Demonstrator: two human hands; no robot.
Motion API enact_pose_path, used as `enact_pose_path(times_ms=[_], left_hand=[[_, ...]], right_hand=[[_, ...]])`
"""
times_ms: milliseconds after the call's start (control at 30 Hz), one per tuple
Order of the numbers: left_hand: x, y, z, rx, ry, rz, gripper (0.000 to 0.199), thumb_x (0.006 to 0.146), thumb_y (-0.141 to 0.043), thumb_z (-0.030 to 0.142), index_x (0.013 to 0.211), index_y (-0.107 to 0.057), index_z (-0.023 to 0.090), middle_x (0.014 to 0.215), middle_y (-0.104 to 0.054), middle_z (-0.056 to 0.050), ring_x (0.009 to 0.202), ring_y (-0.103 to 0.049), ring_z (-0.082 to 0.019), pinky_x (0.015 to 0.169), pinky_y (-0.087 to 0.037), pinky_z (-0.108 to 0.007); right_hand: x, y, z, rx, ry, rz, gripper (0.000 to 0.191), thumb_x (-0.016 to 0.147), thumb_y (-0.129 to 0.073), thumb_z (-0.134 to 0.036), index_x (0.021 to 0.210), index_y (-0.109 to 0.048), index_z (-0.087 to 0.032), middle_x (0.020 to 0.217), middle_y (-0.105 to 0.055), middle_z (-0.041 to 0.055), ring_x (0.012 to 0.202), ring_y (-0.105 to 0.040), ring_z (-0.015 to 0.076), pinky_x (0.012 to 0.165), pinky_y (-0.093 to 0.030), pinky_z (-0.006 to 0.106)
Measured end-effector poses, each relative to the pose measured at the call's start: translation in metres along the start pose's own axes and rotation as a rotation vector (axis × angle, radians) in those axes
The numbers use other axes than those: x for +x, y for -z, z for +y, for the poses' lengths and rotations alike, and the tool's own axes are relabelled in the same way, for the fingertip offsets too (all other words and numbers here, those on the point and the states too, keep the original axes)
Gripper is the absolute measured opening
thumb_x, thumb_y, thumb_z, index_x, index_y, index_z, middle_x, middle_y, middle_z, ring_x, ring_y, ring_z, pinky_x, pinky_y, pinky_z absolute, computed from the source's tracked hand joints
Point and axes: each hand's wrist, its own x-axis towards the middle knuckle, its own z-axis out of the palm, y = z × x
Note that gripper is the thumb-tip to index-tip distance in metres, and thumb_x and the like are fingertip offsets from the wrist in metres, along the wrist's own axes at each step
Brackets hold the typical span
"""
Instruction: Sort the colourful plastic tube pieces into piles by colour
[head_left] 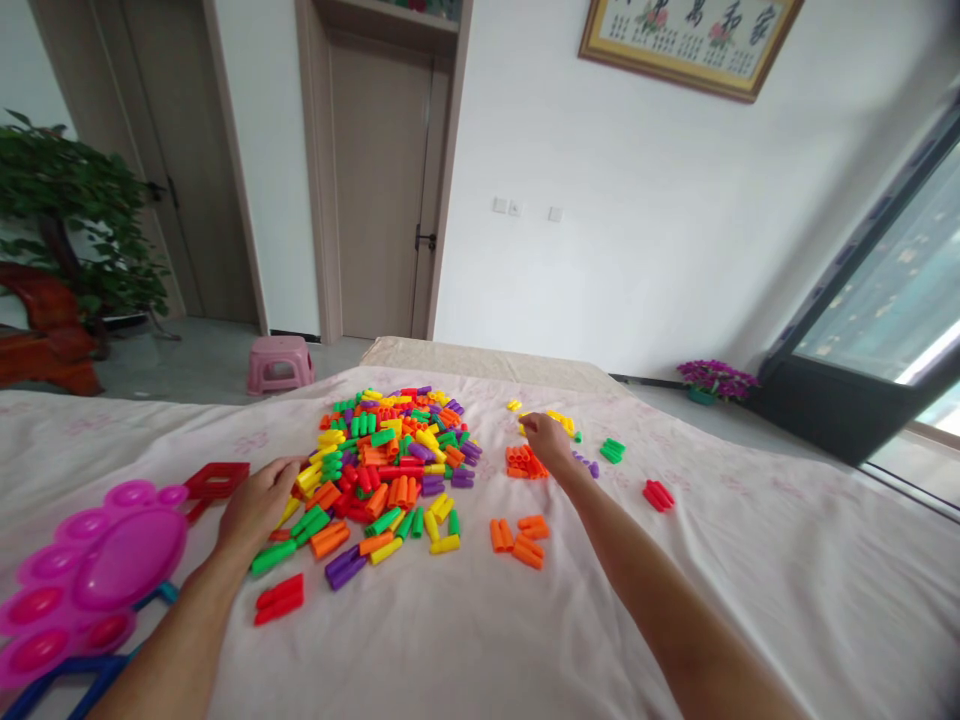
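A large pile of plastic tube-shaped building pieces (390,470) in red, orange, yellow, green and purple lies on the cloth. My left hand (259,500) rests against the pile's left edge, fingers extended and apparently holding nothing; some fingertips are hidden. Right of the pile, my right hand (547,440) has its fingers pinched together near yellow pieces (561,421). A bit of yellow shows at those fingertips, but whether it is held is unclear. Just below that hand is a cluster of orange pieces (523,462). Purple pieces (589,465) are partly behind my right wrist.
Green pieces (613,450) and red pieces (659,495) lie in separate groups to the right. More orange pieces (529,550) are nearer. A pink paw-shaped plastic item (127,550) and a red frame (217,481) sit left. A pink stool (280,364) stands beyond the cloth-covered surface.
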Motion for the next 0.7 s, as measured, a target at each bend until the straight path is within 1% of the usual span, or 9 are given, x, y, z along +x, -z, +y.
enact_pose_path(times_ms=[100,167,233,300,400,567,700], left_hand=[[0.001,0.000,-0.001,-0.002,-0.003,0.000,0.048,0.090,-0.040,0.049,0.112,-0.074,0.023,0.115,-0.077,-0.005,0.107,-0.069,-0.025,0.091,-0.051,-0.030],[0.001,0.000,-0.001,-0.007,-0.014,0.005,0.047,0.090,-0.041,0.048,0.112,-0.074,0.023,0.115,-0.077,-0.005,0.108,-0.069,-0.025,0.090,-0.050,-0.029],[0.001,0.000,-0.001,-0.003,-0.017,0.006,0.046,0.090,-0.041,0.048,0.111,-0.075,0.024,0.115,-0.077,-0.004,0.108,-0.069,-0.025,0.089,-0.050,-0.028],[0.001,0.001,0.000,0.006,-0.013,0.007,0.045,0.090,-0.041,0.048,0.110,-0.075,0.024,0.113,-0.077,-0.004,0.106,-0.070,-0.024,0.087,-0.051,-0.028],[0.000,0.002,0.001,0.014,-0.016,0.019,0.045,0.090,-0.042,0.048,0.108,-0.075,0.024,0.110,-0.078,-0.004,0.103,-0.071,-0.024,0.086,-0.051,-0.028],[-0.001,0.002,0.003,0.016,-0.004,0.017,0.044,0.089,-0.043,0.047,0.109,-0.075,0.024,0.110,-0.078,-0.005,0.102,-0.071,-0.025,0.086,-0.052,-0.029],[-0.001,0.002,0.003,0.010,-0.014,0.019,0.044,0.089,-0.043,0.046,0.109,-0.076,0.025,0.112,-0.078,-0.004,0.104,-0.070,-0.025,0.086,-0.052,-0.028]], right_hand=[[-0.009,-0.011,-0.029,-0.042,0.177,-0.120,0.033,0.093,-0.054,-0.019,0.119,-0.074,-0.025,0.121,-0.074,0.0039,0.114,-0.064,0.0201,0.094,-0.045,0.026],[-0.012,-0.017,-0.047,-0.098,0.274,-0.182,0.036,0.092,-0.058,-0.022,0.125,-0.072,-0.025,0.124,-0.072,0.0054,0.119,-0.061,0.0225,0.098,-0.044,0.029],[-0.013,-0.021,-0.061,-0.140,0.342,-0.236,0.040,0.091,-0.061,-0.025,0.131,-0.068,-0.026,0.128,-0.070,0.0064,0.123,-0.057,0.0257,0.101,-0.042,0.034],[-0.012,-0.024,-0.069,-0.156,0.383,-0.281,0.041,0.091,-0.060,-0.023,0.131,-0.069,-0.028,0.128,-0.070,0.0060,0.125,-0.056,0.0274,0.101,-0.041,0.037],[-0.011,-0.026,-0.072,-0.154,0.410,-0.314,0.040,0.089,-0.058,-0.016,0.124,-0.073,-0.030,0.121,-0.073,0.0046,0.121,-0.057,0.0262,0.098,-0.041,0.036],[-0.020,-0.023,-0.070,-0.130,0.432,-0.309,0.034,0.090,-0.057,-0.015,0.117,-0.074,-0.027,0.107,-0.075,0.0047,0.107,-0.061,0.0223,0.088,-0.043,0.029],[-0.026,-0.021,-0.068,-0.153,0.452,-0.275,0.028,0.091,-0.057,-0.015,0.112,-0.075,-0.022,0.109,-0.074,0.0076,0.108,-0.060,0.0219,0.087,-0.043,0.028]])
